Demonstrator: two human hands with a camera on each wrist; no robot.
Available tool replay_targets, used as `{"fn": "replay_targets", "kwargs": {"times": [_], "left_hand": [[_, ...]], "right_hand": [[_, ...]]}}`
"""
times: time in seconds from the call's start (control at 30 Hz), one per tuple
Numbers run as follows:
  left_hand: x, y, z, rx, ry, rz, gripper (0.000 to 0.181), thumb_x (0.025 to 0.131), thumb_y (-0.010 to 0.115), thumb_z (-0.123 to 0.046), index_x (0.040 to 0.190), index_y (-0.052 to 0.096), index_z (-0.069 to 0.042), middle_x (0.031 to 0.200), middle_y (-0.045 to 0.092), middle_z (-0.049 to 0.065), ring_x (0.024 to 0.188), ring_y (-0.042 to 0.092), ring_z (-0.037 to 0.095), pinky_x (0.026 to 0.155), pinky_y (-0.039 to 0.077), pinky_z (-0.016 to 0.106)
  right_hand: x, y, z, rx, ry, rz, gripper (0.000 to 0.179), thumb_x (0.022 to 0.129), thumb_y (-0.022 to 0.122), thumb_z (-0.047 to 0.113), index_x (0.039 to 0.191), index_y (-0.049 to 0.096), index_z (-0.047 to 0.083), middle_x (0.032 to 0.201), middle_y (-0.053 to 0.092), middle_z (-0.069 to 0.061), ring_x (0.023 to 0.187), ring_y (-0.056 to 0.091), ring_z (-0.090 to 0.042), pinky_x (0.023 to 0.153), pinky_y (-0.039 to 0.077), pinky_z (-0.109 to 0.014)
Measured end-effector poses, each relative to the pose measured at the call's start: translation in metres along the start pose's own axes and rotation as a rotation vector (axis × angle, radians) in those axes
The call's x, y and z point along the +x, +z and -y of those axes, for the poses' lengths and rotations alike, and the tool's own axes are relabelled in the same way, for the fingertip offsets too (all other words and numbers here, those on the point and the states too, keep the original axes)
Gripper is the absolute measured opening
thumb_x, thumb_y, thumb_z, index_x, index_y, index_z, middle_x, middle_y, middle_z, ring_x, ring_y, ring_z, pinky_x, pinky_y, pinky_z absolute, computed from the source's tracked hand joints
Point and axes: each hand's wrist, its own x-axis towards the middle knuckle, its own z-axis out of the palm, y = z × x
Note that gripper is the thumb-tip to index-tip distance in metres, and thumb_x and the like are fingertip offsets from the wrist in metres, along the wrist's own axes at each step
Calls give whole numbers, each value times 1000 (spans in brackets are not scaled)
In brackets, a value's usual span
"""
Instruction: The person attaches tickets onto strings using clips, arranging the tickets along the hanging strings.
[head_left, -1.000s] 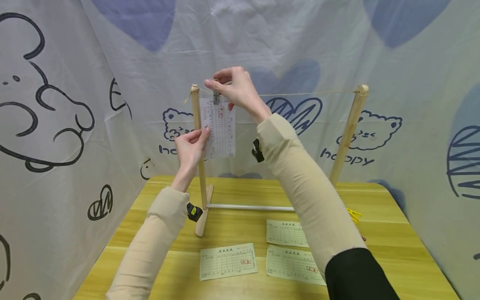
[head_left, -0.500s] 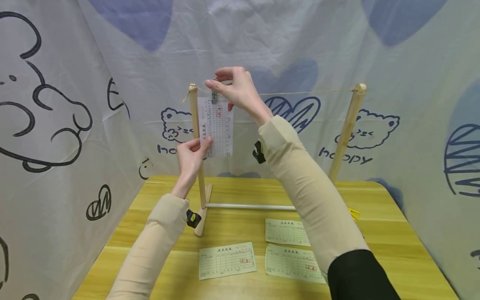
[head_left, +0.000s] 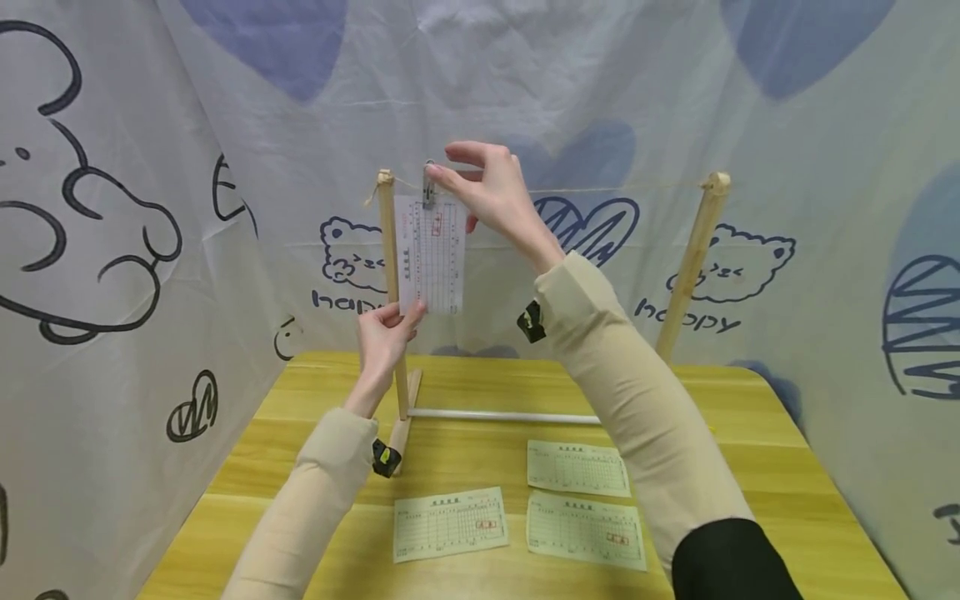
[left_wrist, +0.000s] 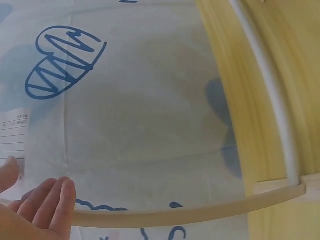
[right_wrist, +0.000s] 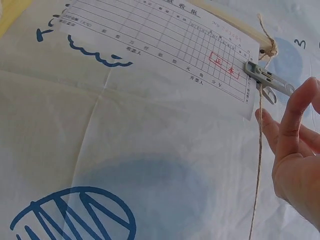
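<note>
A printed receipt slip [head_left: 438, 258] with a red stamp hangs on end from a string [head_left: 600, 190], near the left post. A grey clothespin [right_wrist: 267, 79] clips its top edge at the string. My right hand [head_left: 498, 192] is beside the clothespin, thumb tip at the pin's upper end and the index finger spread away from it. In the right wrist view, the other fingers lie behind the string. My left hand [head_left: 384, 337] pinches the slip's lower left corner, thumb in front. The left wrist view shows its thumb over the paper [left_wrist: 12, 135].
Three similar slips lie on the wooden table: one at left [head_left: 450, 525], two at right [head_left: 585, 527]. The frame has a left post [head_left: 401, 375], a right post [head_left: 686, 283] and a white bar [head_left: 502, 415] low between them. A patterned cloth hangs behind.
My right hand has let go of the clothespin and drawn slightly right, its fingers spreading. My left hand has slid down the slip's left edge to the lower corner.
</note>
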Motion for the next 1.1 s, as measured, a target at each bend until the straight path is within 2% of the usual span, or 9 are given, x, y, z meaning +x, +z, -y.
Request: {"fn": "replay_targets", "kwargs": {"times": [0.13,0.33,0.5,0.77,0.87,0.97,1.03,1.1], "left_hand": [[-2,-1,7,1,-22,3,38,95,72,-24,126,67,-2,124,70,19,115,70,31,90,60,32],[-5,-1,15,-10,-32,24,40,95,71,-21,130,64,-1,129,67,19,120,67,34,94,59,37],[-7,-1,18,-23,-43,28,43,97,69,-22,133,61,0,132,65,21,121,67,34,97,58,40],[-4,4,18,-134,-91,37,41,102,60,-27,134,60,-2,135,64,19,122,66,35,98,58,39],[-4,6,19,-146,-95,30,41,102,61,-27,134,60,-1,133,65,20,121,66,36,97,58,40],[-7,8,23,-140,-100,27,42,101,63,-24,134,60,1,131,65,22,117,69,34,95,59,39],[-11,10,27,-127,-105,28,41,100,65,-22,133,61,2,129,66,22,110,73,28,90,61,33],[-14,11,32,-116,-102,35,40,99,65,-20,131,62,4,127,66,24,103,75,21,84,62,25]], "right_hand": [[-8,0,-5,44,-28,-24,60,96,69,34,147,50,10,152,53,-7,129,63,-19,49,54,-30],[-19,-3,-9,119,-80,-60,57,97,69,30,146,51,8,149,56,-9,121,67,-19,46,52,-30],[-28,-7,-11,141,-114,-66,55,97,68,25,146,50,6,147,58,-11,123,67,-21,45,52,-28],[-34,-9,-17,162,-115,-69,54,97,69,23,145,51,5,143,61,-14,116,70,-25,44,51,-27],[-37,-10,-21,155,-111,-78,53,97,69,23,145,53,6,140,63,-14,96,75,-25,44,51,-27],[-43,-12,-27,144,-112,-89,52,97,69,23,144,54,7,141,63,-14,77,73,-20,44,52,-27],[-47,-13,-31,136,-121,-91,51,97,69,22,143,54,7,142,62,-14,75,72,-16,44,52,-28],[-53,-14,-36,132,-132,-91,49,97,68,20,143,55,6,142,62,-15,81,73,-17,44,52,-28]]}}
